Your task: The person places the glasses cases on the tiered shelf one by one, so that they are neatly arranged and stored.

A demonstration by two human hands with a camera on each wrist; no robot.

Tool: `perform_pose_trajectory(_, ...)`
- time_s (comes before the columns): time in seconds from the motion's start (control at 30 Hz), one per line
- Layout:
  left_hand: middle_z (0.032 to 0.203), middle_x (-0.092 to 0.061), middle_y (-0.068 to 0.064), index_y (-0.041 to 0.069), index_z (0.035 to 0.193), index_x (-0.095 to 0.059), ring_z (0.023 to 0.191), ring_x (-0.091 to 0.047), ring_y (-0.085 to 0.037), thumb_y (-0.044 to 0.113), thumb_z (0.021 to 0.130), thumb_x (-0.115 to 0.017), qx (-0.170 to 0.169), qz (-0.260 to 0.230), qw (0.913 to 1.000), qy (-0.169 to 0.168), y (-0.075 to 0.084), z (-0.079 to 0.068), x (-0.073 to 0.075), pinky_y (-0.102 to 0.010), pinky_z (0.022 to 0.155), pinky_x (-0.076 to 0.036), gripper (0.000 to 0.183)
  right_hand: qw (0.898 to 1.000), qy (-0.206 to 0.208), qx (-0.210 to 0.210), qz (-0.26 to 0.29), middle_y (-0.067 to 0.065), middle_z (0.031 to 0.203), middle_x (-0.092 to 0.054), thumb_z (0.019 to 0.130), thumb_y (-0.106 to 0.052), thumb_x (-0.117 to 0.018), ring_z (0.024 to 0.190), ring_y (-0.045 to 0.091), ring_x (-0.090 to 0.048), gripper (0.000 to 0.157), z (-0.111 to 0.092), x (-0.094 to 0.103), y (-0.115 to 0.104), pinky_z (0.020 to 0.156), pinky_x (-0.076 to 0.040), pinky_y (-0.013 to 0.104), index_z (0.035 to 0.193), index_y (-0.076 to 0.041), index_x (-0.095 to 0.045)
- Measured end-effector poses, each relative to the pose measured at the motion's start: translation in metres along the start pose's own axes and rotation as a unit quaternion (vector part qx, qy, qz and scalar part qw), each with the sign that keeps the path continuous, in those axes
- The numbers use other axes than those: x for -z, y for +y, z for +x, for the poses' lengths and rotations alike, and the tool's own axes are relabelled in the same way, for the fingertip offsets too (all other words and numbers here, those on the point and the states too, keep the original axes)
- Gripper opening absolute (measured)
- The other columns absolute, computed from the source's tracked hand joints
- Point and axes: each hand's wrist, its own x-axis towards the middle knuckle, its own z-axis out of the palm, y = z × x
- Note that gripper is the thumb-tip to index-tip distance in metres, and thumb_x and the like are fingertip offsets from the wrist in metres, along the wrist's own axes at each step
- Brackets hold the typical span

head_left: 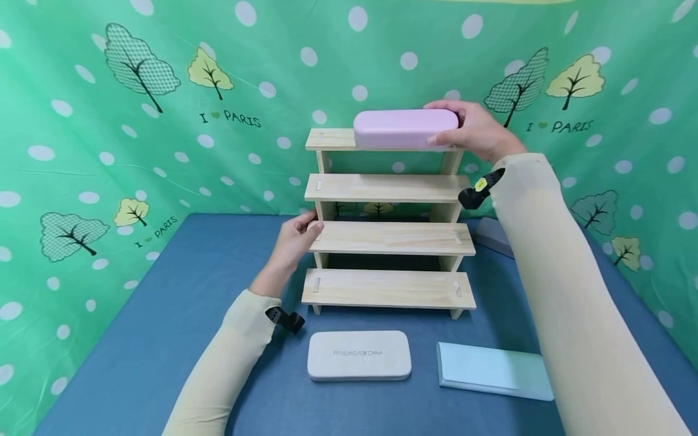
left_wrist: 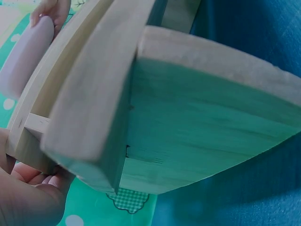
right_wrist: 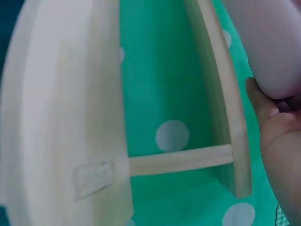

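Observation:
A lilac glasses case (head_left: 400, 128) lies lengthwise at the top step of a four-tier wooden display stand (head_left: 389, 236), overlapping that step in the head view. My right hand (head_left: 477, 130) grips its right end, thumb in front and fingers behind. The right wrist view shows the case (right_wrist: 277, 42) at the edge, with that hand (right_wrist: 284, 136) below it. My left hand (head_left: 291, 239) holds the stand's left side near the second step from the bottom. In the left wrist view, the left hand's fingers (left_wrist: 35, 176) curl at the wooden edge.
In front of the stand lie a white case (head_left: 358, 356) with printed lettering and a light blue folding case (head_left: 493, 370), partly covered by my right sleeve. A grey case (head_left: 493, 235) sits behind the stand's right side. A green dotted cloth (head_left: 262, 54) hangs behind the blue table (head_left: 142, 327).

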Motion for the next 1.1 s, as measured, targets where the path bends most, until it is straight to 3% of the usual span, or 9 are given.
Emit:
perform_pose_trajectory(0.2,0.145,-0.040,-0.015,0.000,0.142,-0.037,0.132,-0.039,-0.022,0.014,0.097,-0.053,-0.006,-0.008,0.9999,-0.005,0.001,0.001,-0.001,-0.035,0.104,-0.038,0.050,1.000,0.017,-0.003,0.009,0.001,0.131,-0.041,0.081,-0.018,-0.074,0.111,0.020,-0.041,0.064,0.007,-0.001,-0.003,0.087,-0.039,0.026,0.139,-0.020,-0.047)
perform_pose_trajectory(0.43,0.146,-0.039,-0.016,-0.001,0.142,-0.037,0.133,-0.038,-0.023,0.014,0.097,-0.053,-0.005,-0.011,0.9999,-0.002,0.000,0.000,0.000,-0.036,0.105,-0.037,0.050,0.999,0.012,-0.020,0.041,0.004,0.133,-0.042,0.081,-0.018,-0.075,0.113,0.020,-0.041,0.065,0.015,-0.010,-0.001,0.087,-0.040,0.022,0.139,-0.019,-0.046)
perform_pose_trajectory(0.7,0.146,-0.039,-0.016,-0.001,0.142,-0.037,0.133,-0.038,-0.023,0.014,0.097,-0.053,-0.004,-0.011,0.9999,-0.003,0.000,0.000,0.000,-0.036,0.105,-0.037,0.050,0.999,-0.002,-0.034,0.004,0.008,0.143,-0.037,0.084,-0.022,-0.072,0.120,0.019,-0.039,0.073,0.020,-0.011,0.000,0.103,-0.032,0.035,0.147,-0.020,-0.036)
perform_pose_trajectory(1.1,0.145,-0.038,-0.017,-0.002,0.142,-0.037,0.133,-0.038,-0.023,0.013,0.097,-0.052,-0.004,-0.021,0.9998,-0.005,0.000,0.001,-0.001,-0.035,0.105,-0.036,0.050,0.999,-0.020,-0.037,-0.015,0.008,0.148,-0.034,0.085,-0.021,-0.072,0.125,0.018,-0.039,0.077,0.019,-0.011,-0.001,0.102,-0.036,0.028,0.149,-0.017,-0.030)
